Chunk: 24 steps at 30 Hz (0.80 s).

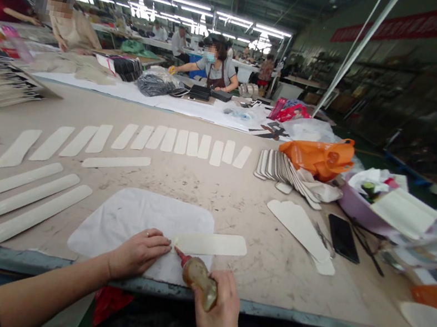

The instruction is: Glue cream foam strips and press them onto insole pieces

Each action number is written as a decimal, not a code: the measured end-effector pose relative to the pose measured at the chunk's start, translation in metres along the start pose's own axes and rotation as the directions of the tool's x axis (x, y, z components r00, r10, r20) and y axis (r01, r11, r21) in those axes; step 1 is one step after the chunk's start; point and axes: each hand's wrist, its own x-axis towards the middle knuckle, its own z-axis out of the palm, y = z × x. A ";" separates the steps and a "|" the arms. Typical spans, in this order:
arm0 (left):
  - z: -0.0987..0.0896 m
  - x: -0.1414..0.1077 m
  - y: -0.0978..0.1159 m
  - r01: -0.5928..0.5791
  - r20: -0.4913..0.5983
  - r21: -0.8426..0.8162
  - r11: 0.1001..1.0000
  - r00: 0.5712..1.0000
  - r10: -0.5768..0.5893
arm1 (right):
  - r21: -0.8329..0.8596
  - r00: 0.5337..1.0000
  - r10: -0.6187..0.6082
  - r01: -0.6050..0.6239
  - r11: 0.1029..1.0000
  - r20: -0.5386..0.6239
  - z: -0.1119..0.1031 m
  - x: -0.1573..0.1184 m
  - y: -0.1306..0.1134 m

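My right hand [220, 316] is wrapped around a squeeze bottle [200, 280] of brownish glue, tilted with its red nozzle pointing up and left. The nozzle tip touches or hovers just over the left end of a cream strip [213, 243]; which of the two I cannot tell. At that same end, my left hand [140, 253] has its fingers together and bent, fingertips pinning the strip. Beneath the strip lies a white sheet with rounded corners [115, 218], and the strip's right end reaches past it onto the table.
Several short cream pieces [181, 142] lie in a row behind. Long glossy strips [22, 222] are at left. To the right are stacked pieces [280, 171], larger cream panels [296, 222], a phone [343, 238], a purple basin [363, 206] and an orange bag [321, 156]. Co-workers are beyond.
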 end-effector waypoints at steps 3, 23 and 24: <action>0.001 -0.001 -0.001 -0.012 0.004 0.015 1.000 1.000 0.012 | -0.042 1.000 0.015 -0.016 0.999 -0.025 -0.011 -0.005 0.004; 0.008 -0.004 -0.009 -0.063 0.017 0.045 0.997 0.998 0.063 | -0.306 0.928 0.076 -0.197 0.931 -0.365 -0.054 -0.007 0.048; 0.007 -0.003 -0.009 -0.064 0.011 0.042 0.997 0.998 0.064 | -0.245 0.938 0.079 -0.168 0.955 -0.336 -0.048 -0.007 0.043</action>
